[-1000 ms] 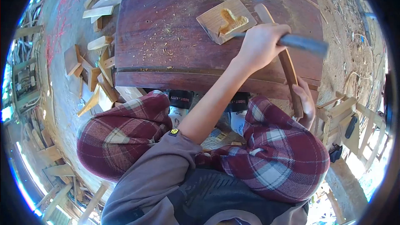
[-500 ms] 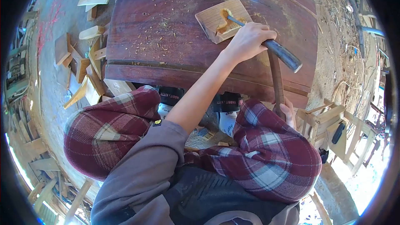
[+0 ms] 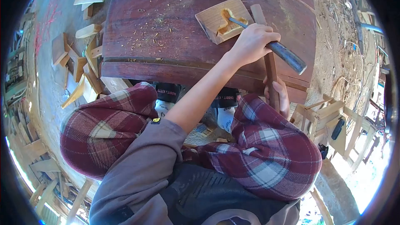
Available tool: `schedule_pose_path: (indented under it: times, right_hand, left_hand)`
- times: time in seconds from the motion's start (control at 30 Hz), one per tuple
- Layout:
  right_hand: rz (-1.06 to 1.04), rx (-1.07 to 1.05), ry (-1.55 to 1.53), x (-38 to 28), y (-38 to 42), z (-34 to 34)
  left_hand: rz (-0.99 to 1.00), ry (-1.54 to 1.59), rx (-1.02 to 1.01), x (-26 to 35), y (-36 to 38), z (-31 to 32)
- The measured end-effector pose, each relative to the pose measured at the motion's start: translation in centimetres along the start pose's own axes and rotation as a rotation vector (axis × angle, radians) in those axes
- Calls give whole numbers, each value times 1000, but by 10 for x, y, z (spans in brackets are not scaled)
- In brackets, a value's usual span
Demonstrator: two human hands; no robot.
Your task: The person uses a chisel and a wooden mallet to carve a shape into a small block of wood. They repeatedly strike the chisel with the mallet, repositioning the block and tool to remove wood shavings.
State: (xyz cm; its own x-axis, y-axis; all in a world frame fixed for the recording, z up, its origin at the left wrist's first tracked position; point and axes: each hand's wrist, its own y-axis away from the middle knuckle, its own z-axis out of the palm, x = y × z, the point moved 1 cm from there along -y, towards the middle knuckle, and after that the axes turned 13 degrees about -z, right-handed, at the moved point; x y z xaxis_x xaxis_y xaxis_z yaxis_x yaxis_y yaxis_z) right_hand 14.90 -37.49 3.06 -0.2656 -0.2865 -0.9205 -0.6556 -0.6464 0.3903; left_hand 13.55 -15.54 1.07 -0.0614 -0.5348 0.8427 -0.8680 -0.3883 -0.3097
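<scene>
A pale wooden block [image 3: 208,17] with a carved-out hollow lies on the reddish-brown wooden bench [image 3: 175,29]. My left hand [image 3: 251,43] is wrapped round a chisel [image 3: 287,57]; its dark, thick handle sticks out to the right. The chisel's narrow metal blade slants into the hollow, its tip against the rough carved wood. My right hand [image 3: 282,96] grips the lower end of a long wooden bar [image 3: 270,64]. This bar passes beneath the chisel handle in this view, and its upper end shows beyond my left hand, beside the block.
Wood shavings [image 3: 156,37] are scattered over the bench top. Offcuts of wood [image 3: 85,64] are piled on the ground to the left. A small wooden frame [image 3: 329,116] stands at the right, close to my knee in plaid cloth [image 3: 271,150].
My right hand has come up over the bench edge with the bar, whose far end now shows past my left hand. The chisel stays in the hollow, its handle slightly shifted right.
</scene>
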Motion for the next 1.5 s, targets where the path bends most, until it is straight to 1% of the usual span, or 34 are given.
schedule_pose_path:
  times: [0.1,0.2,0.3,0.4,0.5,0.6,0.67,0.7,0.8,0.9,1.1,1.2,1.3,1.4,1.5]
  right_hand:
    - [-36,-162,-39,-3,-15,-6]
    - [-60,-164,-72,1,-26,-4]
    - [-46,-228,-47,2,-42,-11]
    - [-39,-163,88,-12,-28,-17]
    - [-3,28,70,-19,10,-17]
    - [76,189,-32,-11,49,-26]
    - [136,17,-115,2,56,-49]
    - [164,-68,-157,0,57,-50]
    - [254,127,-431,-4,72,-29]
    - [303,397,-518,-16,77,-5]
    - [326,575,-614,-5,59,13]
    - [212,284,-533,7,52,-11]
    - [274,96,-453,9,38,-34]
    - [200,-80,-341,1,16,-37]
    - [96,-4,-201,-6,4,-34]
  left_hand:
    - [16,-7,24,0,0,4]
    - [-14,-6,-4,4,0,5]
    - [-33,-22,-22,6,1,7]
    - [-1,-15,-3,5,1,6]
    - [14,-15,-21,2,0,5]
    - [23,-48,-112,-1,-1,4]
    - [27,-58,-136,-2,2,4]
    - [31,-64,-148,-2,3,4]
    - [18,-63,-153,-2,4,3]
    - [3,-52,-132,-1,5,3]
    - [24,-12,-80,-7,3,4]
    - [72,20,14,-9,-3,0]
    - [15,-2,74,-11,-10,2]
    - [-25,-57,69,-13,-17,11]
    - [2,-42,105,-15,-24,11]
